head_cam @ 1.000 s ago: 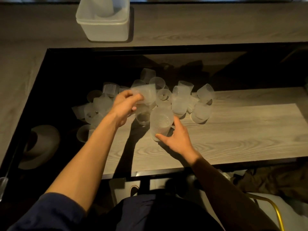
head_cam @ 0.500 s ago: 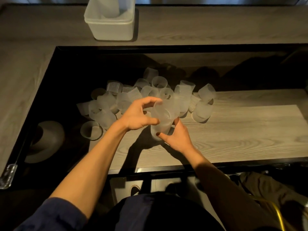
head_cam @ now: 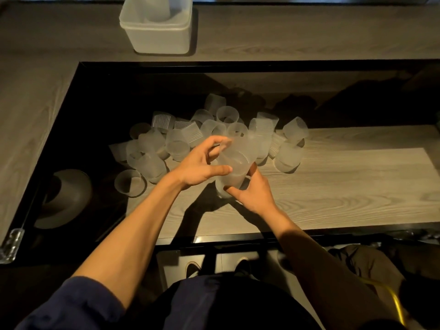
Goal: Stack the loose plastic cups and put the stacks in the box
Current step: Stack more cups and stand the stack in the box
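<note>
Many loose cups point(head_cam: 177, 142), left hand point(head_cam: 202, 164) and right hand point(head_cam: 256, 195) gripping cup stack point(head_cam: 234, 178)

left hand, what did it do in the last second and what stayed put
The left hand carried a cup from above the pile rightward onto the stack; its fingers now spread round the top, grip unclear. The right hand kept holding the stack's base on the table; box unmoved.

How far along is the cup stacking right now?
A first stack already seems to stand in the box. The right hand grips a new stack on the table while the left hand fits a top cup onto it. A large pile of loose cups lies behind.
</note>
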Available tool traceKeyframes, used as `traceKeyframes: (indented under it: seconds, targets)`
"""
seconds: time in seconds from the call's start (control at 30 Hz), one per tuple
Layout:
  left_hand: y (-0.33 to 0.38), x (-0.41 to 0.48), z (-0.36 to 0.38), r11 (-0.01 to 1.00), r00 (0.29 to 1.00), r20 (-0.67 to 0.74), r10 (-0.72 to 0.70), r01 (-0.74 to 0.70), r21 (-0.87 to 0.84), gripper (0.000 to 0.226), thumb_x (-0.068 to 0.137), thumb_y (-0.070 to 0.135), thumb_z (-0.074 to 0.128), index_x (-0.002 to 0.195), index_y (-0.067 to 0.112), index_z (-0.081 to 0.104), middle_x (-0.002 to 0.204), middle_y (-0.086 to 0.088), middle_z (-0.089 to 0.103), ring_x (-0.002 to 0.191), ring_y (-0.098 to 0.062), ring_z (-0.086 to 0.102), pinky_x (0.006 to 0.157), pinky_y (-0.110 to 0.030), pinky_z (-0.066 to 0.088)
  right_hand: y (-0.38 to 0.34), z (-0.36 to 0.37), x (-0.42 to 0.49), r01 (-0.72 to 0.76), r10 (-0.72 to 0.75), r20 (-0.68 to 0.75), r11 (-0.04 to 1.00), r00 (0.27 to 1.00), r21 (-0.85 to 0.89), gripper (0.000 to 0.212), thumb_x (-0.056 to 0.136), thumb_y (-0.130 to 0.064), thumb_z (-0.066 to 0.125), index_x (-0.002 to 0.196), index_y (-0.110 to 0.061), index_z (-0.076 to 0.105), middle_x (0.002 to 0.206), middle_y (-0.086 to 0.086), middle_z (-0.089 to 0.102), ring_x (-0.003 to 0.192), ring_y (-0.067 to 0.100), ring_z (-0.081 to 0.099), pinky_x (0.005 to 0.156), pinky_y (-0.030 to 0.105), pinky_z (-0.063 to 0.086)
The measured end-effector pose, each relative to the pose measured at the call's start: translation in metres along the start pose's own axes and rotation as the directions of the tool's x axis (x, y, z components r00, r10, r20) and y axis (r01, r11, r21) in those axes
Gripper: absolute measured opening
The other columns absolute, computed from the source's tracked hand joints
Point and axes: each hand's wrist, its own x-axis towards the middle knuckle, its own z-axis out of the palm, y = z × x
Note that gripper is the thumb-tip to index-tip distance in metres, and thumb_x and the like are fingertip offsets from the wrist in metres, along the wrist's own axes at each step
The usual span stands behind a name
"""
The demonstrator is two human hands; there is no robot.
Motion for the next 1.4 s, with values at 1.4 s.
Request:
traceKeyframes:
  seconds: [1.4]
  targets:
    - [-0.097, 0.058, 0.000, 0.785, 0.726, -0.600, -0.337, 0.568, 0.247, 0.068, 0.079, 0.029, 0.084, 0.136, 0.016, 0.048, 0.133, -0.009, 0.058, 0.125, -0.032, 0.055, 0.103, -0.044, 0.046, 0.010, -0.013, -0.005, -0.082, 0.081, -0.052, 0.997, 0.995, -0.014, 0.090, 0.064, -0.044, 0.091, 0.139, -0.034, 0.042, 0.125, -0.020, 0.051, 0.120, 0.008, 0.052, 0.104, 0.037, 0.050]
